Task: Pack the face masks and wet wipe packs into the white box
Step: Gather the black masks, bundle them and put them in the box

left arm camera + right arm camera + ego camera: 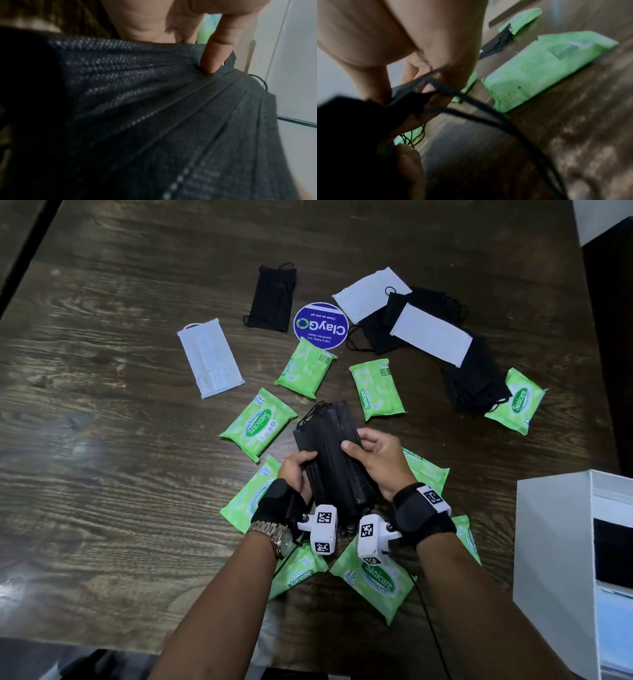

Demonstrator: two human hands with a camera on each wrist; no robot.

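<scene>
Both hands hold a thick stack of black face masks above the table's middle. My left hand grips its left edge, my right hand its right side with the thumb on top. The left wrist view is filled by the black stack, a finger pressing on it. Several green wet wipe packs lie around and under the hands; one pack shows in the right wrist view. More black masks and white masks lie farther back. The white box stands open at the right.
A round blue sticker lies on the dark wooden table behind the packs. A heap of black and white masks sits at the back right. Masks show inside the box. The table's left half is bare wood.
</scene>
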